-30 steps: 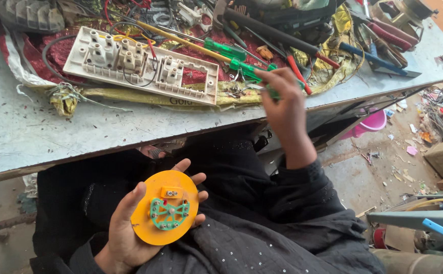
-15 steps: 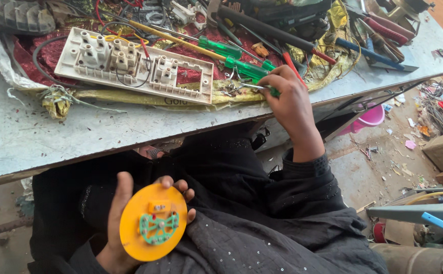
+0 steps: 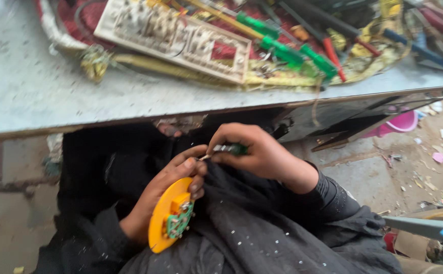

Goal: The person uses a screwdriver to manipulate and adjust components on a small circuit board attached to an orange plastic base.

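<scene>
Left hand (image 3: 163, 190) clamped on orange disc (image 3: 161, 223), held on edge over lap, board (image 3: 180, 221) face turned toward right hand for access. Right hand (image 3: 254, 152) closed around green screwdriver (image 3: 231, 149), tip resting at left fingertips, likely steadied there for aim. Hands touching, just below surface (image 3: 39, 96). Socket strip (image 3: 176, 38) and spare tools well above hands, out of reach.

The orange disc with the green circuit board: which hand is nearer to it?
Left. The left hand holds the orange disc by its edge, with the fingers around its top. The right hand is above it, apart, gripping a small green-handled tool.
</scene>
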